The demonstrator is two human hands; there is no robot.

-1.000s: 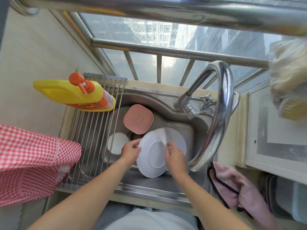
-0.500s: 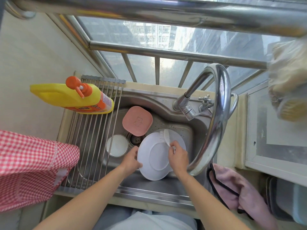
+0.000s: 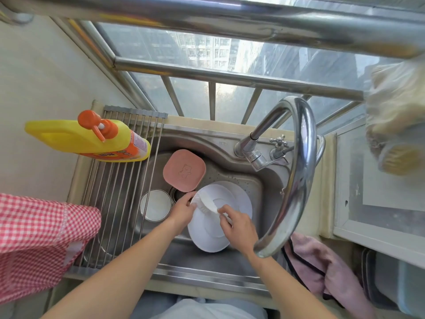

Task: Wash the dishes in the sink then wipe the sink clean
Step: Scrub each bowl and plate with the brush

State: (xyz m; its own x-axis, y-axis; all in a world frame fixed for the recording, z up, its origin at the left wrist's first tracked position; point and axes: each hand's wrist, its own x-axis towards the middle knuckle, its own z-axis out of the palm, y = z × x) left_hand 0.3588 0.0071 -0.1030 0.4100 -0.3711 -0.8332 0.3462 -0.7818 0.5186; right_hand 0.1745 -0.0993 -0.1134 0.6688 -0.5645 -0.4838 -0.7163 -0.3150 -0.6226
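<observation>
You are in the washing stage, and by the look of the sink [image 3: 230,153] it is early. Your left hand [image 3: 181,211] grips the rim of a white plate [image 3: 207,238], holding it tilted over the basin. Your right hand [image 3: 239,229] is curled round the handle of a white brush [image 3: 207,202], whose head lies on the plate's face. A second white plate [image 3: 241,196] sits just behind the first. A pink square dish [image 3: 184,169] lies at the back of the basin. A small white bowl [image 3: 155,204] rests on the bottom, partly under the roll-up rack [image 3: 119,180]. No dish lies on that rack, so I judge that nothing is finished yet. No water shows at the tap [image 3: 296,180]. Left to do: finish this plate, wash the other three pieces, then wipe the sink, perhaps with the pink cloth [image 3: 322,268] on the desk edge to your right.
</observation>
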